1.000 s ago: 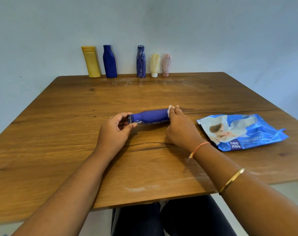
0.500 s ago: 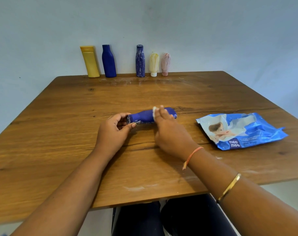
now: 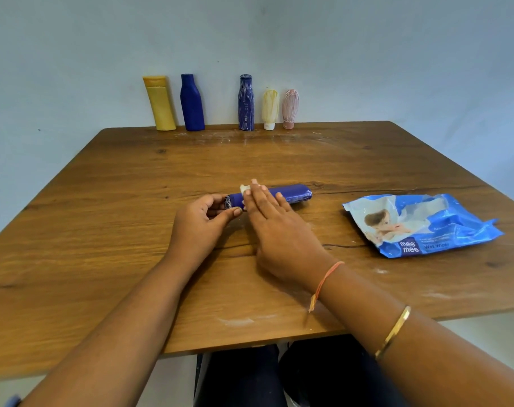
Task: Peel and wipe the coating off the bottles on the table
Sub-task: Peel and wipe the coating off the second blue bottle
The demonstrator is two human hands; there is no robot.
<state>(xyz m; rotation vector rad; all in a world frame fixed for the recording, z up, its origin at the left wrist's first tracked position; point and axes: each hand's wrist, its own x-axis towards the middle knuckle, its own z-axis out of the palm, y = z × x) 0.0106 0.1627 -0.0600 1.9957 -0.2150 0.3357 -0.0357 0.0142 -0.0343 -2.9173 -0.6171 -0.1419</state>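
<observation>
A blue bottle (image 3: 294, 193) lies on its side in the middle of the wooden table (image 3: 102, 230), cap end to the left. My left hand (image 3: 201, 227) pinches the cap end between thumb and fingers. My right hand (image 3: 271, 218) lies over the bottle's left part with straight fingers, pressing a small white wipe (image 3: 245, 188) against it near the neck. The bottle's right half shows bare. At the far edge stand a yellow bottle (image 3: 160, 104), a blue bottle (image 3: 192, 102), a streaked blue bottle (image 3: 246, 102), a cream tube (image 3: 270, 108) and a pink tube (image 3: 290, 108).
A blue pack of wet wipes (image 3: 420, 224) lies on the table to the right of the hands. White smears mark the wood near the front edge (image 3: 238, 321) and along the back by the standing bottles. A pale wall stands behind the table.
My right hand has slid the wipe leftward along the bottle, from its right end to near the neck. My left hand has kept its hold on the cap end.
</observation>
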